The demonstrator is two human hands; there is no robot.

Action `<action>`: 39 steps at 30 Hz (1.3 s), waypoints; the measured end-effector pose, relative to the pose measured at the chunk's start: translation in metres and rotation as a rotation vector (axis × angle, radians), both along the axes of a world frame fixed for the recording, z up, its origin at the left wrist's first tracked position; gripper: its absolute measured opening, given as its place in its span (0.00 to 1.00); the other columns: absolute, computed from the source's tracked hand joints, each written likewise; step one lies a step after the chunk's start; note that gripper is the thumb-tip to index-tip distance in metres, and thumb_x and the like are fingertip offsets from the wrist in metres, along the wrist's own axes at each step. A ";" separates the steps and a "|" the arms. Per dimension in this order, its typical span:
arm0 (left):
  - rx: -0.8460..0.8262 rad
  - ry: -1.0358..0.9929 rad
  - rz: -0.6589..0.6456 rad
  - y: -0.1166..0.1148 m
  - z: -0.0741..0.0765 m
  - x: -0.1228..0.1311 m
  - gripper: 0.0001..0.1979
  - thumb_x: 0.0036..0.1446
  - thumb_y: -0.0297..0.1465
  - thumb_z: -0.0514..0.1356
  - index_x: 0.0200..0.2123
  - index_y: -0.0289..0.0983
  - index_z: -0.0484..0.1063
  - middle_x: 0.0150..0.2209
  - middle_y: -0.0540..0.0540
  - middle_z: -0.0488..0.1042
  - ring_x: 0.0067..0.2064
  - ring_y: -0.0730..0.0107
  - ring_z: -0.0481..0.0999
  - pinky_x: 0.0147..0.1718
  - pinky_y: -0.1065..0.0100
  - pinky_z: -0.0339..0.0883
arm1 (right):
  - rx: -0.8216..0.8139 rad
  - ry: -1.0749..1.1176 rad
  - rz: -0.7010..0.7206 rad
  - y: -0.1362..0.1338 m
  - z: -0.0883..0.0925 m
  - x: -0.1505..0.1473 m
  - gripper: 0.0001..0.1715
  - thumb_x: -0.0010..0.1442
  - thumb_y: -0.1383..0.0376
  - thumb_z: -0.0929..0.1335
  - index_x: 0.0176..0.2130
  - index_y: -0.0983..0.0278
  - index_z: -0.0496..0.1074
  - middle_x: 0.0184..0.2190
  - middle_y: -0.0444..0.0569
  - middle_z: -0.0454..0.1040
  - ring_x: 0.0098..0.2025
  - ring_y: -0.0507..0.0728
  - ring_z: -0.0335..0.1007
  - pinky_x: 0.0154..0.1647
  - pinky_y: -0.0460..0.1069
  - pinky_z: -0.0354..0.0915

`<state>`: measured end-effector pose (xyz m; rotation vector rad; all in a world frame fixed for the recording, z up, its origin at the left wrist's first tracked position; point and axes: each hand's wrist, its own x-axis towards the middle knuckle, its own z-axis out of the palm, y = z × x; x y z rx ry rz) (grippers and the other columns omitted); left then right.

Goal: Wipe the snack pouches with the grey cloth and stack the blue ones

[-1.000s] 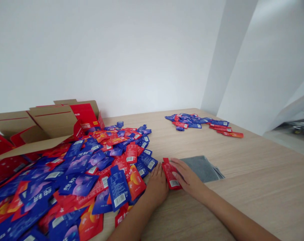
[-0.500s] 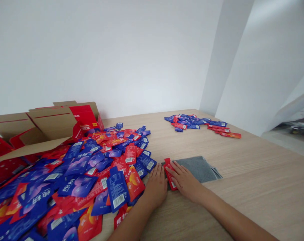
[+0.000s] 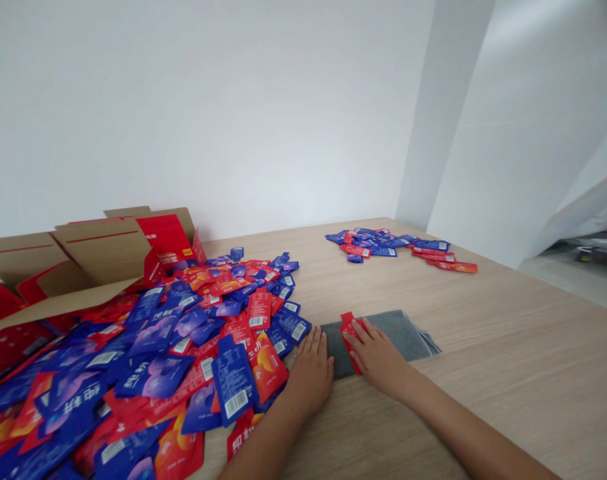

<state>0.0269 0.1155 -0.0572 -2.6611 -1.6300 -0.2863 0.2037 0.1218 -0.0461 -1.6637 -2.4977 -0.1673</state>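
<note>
A dark grey cloth (image 3: 391,335) lies flat on the wooden table in front of me. On top of it is a red pouch (image 3: 351,328), partly covered by my right hand (image 3: 378,353), whose fingers lie stretched out and flat over it. My left hand (image 3: 311,367) rests flat at the cloth's left end, fingers extended, holding nothing. Just left of that hand spreads a large heap of blue and red pouches, among them a blue pouch (image 3: 235,381) with its barcode side up and a red-orange pouch (image 3: 268,370).
Open red cardboard boxes (image 3: 101,250) stand at the back left behind the heap. A smaller group of blue and red pouches (image 3: 383,252) lies toward the far right of the wooden table (image 3: 523,360). A white wall (image 3: 263,120) rises behind the table.
My right hand has slid a little to the right across the cloth, and the red pouch under it has moved the same way. My left hand has stayed in place.
</note>
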 end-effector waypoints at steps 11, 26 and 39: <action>-0.025 -0.022 -0.001 -0.003 0.005 -0.001 0.25 0.62 0.31 0.44 0.59 0.25 0.56 0.61 0.34 0.53 0.63 0.58 0.50 0.59 0.58 0.49 | -0.021 0.059 0.030 -0.010 -0.013 -0.005 0.27 0.60 0.62 0.61 0.57 0.65 0.62 0.60 0.61 0.57 0.61 0.71 0.49 0.54 0.62 0.57; 0.024 -0.021 0.001 0.000 -0.003 -0.001 0.24 0.61 0.31 0.44 0.58 0.26 0.57 0.61 0.34 0.54 0.62 0.58 0.51 0.58 0.57 0.51 | 0.095 0.133 0.083 -0.003 -0.027 -0.012 0.26 0.61 0.63 0.60 0.58 0.62 0.61 0.61 0.54 0.57 0.63 0.66 0.47 0.58 0.61 0.54; -0.026 -0.032 0.008 -0.002 0.005 -0.001 0.25 0.61 0.32 0.44 0.58 0.25 0.56 0.61 0.34 0.53 0.62 0.57 0.51 0.58 0.56 0.50 | 0.144 0.240 0.043 0.011 0.014 0.017 0.32 0.52 0.78 0.57 0.57 0.69 0.61 0.53 0.58 0.66 0.52 0.61 0.61 0.54 0.57 0.60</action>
